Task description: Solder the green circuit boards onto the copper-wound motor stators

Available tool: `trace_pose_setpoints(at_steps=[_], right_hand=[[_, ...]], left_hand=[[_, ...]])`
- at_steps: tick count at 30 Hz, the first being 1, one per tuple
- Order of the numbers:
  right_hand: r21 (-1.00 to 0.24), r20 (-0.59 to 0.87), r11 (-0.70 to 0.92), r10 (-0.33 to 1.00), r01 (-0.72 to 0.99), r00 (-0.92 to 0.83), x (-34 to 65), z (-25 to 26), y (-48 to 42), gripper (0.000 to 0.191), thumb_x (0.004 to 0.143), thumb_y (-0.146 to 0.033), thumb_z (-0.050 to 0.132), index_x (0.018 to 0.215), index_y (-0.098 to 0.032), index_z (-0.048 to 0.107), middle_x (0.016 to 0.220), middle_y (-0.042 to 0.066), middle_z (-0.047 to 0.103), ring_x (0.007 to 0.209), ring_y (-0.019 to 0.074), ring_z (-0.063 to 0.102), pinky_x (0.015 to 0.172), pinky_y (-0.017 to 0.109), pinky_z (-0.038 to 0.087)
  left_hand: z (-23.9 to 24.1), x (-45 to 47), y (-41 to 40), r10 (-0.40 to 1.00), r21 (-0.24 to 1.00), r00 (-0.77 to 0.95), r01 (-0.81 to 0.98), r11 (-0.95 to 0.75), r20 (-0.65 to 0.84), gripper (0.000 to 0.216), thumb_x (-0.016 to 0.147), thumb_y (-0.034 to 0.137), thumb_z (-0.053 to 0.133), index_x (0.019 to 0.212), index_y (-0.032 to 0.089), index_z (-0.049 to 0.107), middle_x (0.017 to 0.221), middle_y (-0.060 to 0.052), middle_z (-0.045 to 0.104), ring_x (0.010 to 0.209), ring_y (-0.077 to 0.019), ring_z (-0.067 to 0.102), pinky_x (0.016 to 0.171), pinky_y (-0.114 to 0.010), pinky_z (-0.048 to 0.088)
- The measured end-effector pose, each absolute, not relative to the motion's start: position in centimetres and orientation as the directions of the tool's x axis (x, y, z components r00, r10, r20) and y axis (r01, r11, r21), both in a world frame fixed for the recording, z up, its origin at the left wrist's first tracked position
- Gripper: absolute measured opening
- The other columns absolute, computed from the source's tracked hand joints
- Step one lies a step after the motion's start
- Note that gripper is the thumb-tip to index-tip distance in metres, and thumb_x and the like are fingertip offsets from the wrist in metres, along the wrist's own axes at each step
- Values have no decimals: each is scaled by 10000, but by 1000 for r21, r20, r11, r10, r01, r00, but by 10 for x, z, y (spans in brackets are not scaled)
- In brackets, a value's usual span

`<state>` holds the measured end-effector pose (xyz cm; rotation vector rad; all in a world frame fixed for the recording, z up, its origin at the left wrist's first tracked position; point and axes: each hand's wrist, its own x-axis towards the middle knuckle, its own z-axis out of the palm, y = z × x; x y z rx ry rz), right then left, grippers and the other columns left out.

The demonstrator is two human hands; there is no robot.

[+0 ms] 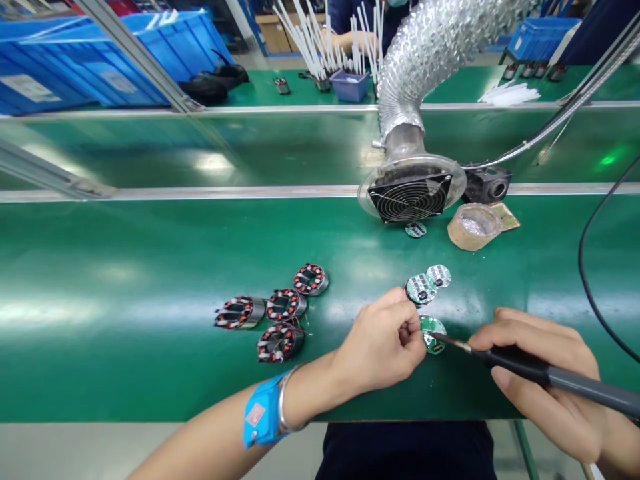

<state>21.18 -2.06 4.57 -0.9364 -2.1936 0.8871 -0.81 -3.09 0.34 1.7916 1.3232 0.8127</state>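
Note:
My right hand [555,380] grips a soldering iron [525,367] like a pen, its tip touching the face of a round green circuit board [434,343]. At that board's left edge, my left hand [383,340] is closed in a pinch, and what the fingertips hold is hidden. Just beyond lie another round board [420,289] and a smaller one [439,275], overlapping at their edges. Left of my left hand stand several motor stators with copper windings, among them one stator [283,341] nearest the front. A blue wrist strap [265,411] circles my left forearm.
A fume extractor fan [411,199] on a foil duct [430,60] hangs behind the boards. Under it lies a small board [416,230]; a tan cup [474,227] stands to the right. A black cable [585,267] curves down the right side. A person sits across the far bench.

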Motion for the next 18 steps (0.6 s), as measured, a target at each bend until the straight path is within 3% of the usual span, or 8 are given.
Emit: trace_pose_setpoints(at_steps=[13,18], right_hand=[[-733,327,628,661,260,-675,208,50,-19,244,776,-79,483,965,-168,610,651,-2,484,566,136,455,496,292,299],[-677,319,674,630,295,-708,210,48,-21,273,776,-43,469,968,-157,626,657,6,492,559,143,437,512,316,275]], left_hand=[[4,-7,-31,964,852,263,494,-175,45,120,666,68,551,606,159,501,706,9,488,570,-82,456,500,-205,353],[5,-8,-30,962,848,267,497,-183,51,123,667,65,555,604,155,502,700,11,483,563,-77,447,494,-200,345]])
